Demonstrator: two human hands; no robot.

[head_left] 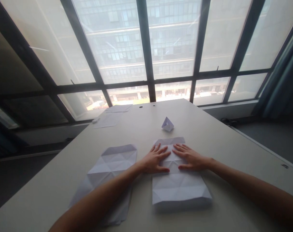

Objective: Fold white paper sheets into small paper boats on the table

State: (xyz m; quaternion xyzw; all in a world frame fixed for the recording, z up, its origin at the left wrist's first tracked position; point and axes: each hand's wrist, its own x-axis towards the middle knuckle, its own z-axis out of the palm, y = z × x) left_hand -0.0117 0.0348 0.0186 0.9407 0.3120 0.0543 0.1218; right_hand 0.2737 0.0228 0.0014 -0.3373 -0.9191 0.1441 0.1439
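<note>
A creased sheet of white paper [179,187] lies in front of me, its near edge lifted a little off the table and its far edge bent up. Across its upper half my left hand [156,159] rests flat with fingers spread. Opposite it, my right hand [188,157] also presses flat on the sheet, fingers apart. Neither hand grips anything. To the left lies a stack of creased paper sheets [112,164], partly covered by my left forearm. Beyond the hands stands a small folded paper shape [167,124] with a pointed top.
The white table [141,132] stretches toward large windows [170,38] with dark frames. Flat paper sheets [108,120] lie at its far left, beside a small white object [95,120]. A dark round hole [141,107] is near the far edge. A curtain [277,87] hangs at right.
</note>
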